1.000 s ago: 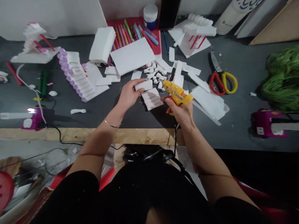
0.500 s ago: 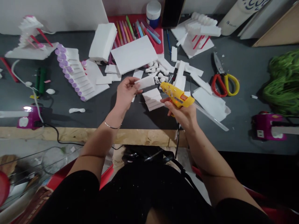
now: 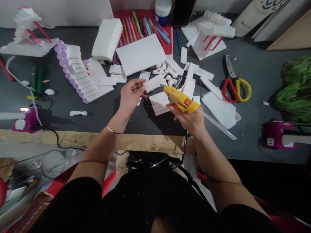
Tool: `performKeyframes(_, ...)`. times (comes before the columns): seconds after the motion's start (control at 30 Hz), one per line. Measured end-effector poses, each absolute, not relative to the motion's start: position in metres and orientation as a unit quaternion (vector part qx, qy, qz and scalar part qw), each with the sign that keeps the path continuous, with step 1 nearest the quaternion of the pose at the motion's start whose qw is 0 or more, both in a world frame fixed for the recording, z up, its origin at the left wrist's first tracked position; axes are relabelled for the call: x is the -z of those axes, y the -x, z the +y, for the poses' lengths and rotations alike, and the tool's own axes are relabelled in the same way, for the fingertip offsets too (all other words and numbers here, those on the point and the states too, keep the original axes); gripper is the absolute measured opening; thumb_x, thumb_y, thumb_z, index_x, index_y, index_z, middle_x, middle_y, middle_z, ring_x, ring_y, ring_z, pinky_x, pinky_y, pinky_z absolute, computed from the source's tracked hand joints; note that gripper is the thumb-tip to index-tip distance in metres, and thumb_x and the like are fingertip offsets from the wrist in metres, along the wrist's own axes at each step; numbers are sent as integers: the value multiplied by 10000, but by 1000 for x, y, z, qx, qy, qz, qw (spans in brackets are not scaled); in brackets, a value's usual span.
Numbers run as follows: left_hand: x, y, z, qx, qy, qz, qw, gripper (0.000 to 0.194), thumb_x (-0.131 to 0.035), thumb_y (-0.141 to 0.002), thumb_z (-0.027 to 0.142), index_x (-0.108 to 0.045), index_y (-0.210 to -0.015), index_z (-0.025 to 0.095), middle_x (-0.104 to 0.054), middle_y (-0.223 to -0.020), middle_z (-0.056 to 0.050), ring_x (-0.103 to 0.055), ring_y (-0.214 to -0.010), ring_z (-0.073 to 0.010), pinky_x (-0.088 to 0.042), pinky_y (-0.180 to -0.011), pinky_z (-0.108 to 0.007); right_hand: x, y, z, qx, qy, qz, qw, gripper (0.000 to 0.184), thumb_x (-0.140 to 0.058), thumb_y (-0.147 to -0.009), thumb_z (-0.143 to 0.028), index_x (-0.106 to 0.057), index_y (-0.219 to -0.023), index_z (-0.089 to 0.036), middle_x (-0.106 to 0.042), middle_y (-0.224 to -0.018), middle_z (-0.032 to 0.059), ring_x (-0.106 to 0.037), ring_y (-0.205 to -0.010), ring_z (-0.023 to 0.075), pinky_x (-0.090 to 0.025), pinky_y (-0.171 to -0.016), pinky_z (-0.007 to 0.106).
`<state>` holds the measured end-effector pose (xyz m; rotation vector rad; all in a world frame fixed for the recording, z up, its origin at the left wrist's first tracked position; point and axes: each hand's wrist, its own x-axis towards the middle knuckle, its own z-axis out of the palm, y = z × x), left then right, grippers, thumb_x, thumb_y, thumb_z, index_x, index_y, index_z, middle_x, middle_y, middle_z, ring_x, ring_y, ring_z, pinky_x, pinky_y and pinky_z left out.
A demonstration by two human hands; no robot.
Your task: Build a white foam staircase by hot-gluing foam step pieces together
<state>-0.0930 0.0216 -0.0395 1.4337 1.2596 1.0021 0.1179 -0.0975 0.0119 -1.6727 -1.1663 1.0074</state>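
Observation:
Between the fingertips of my left hand (image 3: 132, 95) is a small white foam strip (image 3: 154, 83), held above the table. My right hand (image 3: 189, 118) is wrapped round a yellow hot glue gun (image 3: 181, 99), its nozzle at the strip's right end; whether they touch I cannot tell. A clear glue stick (image 3: 218, 124) juts from the back of the gun. Just below the strip lies a stepped white foam piece (image 3: 159, 103). Small white bone-shaped pieces (image 3: 167, 72) are heaped behind the nozzle.
Red-and-yellow-handled scissors (image 3: 232, 81) lie to the right, near green yarn (image 3: 295, 89). A foam staircase with purple swirls (image 3: 73, 72) stands at left. Markers (image 3: 132, 27) and a white-lidded jar (image 3: 162, 11) are at the back. Purple power strips (image 3: 279, 134) sit near the table's edge.
The glue gun has shifted slightly left, its nozzle now over the strip's right end. The strip's right end has tipped a little farther back. The whole view has shifted slightly.

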Motion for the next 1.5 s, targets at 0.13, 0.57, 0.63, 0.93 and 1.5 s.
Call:
performKeyframes(0.13,40,100,27,-371,-671,535,356,219,-671,-962,369,-703,-1128,230,-739,-1114,-79,-736,-881,-180,-639,-724,-303,-19,-130,-97,-383,689,-466,403,286,-833,-773,-493,-775,-814,-216,-768,-807,51,-600,-471,131,-565,-439,321)
performKeyframes(0.57,17,97,-1,-100,-842,473,239,429,-689,-965,485,-695,-1273,187,-673,-1170,-116,-607,-1167,-312,-513,-1048,-450,-6,-138,-94,-373,685,-478,403,290,-780,-794,-505,-758,-788,-217,-743,-738,29,-570,-438,117,-525,-418,289)
performKeyframes(0.63,18,99,2,-103,-838,470,256,346,-673,-976,419,-706,-1239,196,-674,-1141,-103,-609,-1147,-297,-511,-1043,-445,-5,-138,-94,-384,685,-481,389,289,-788,-784,-505,-758,-791,-218,-760,-762,35,-568,-439,115,-526,-427,293)
performKeyframes(0.93,5,94,1,-129,-810,485,304,218,-731,-911,292,-650,-1095,210,-709,-1129,-75,-638,-1055,-241,-526,-1011,-407,-3,-130,-104,-395,689,-518,319,280,-767,-793,-519,-746,-777,-240,-715,-711,24,-546,-489,134,-501,-486,338)
performKeyframes(1.5,9,95,-3,-165,-828,458,279,280,-662,-965,349,-654,-1224,242,-729,-1219,-85,-661,-1099,-247,-521,-1017,-391,10,-126,-105,-406,663,-552,301,263,-758,-837,-527,-709,-868,-271,-691,-754,7,-655,-685,199,-583,-634,394)
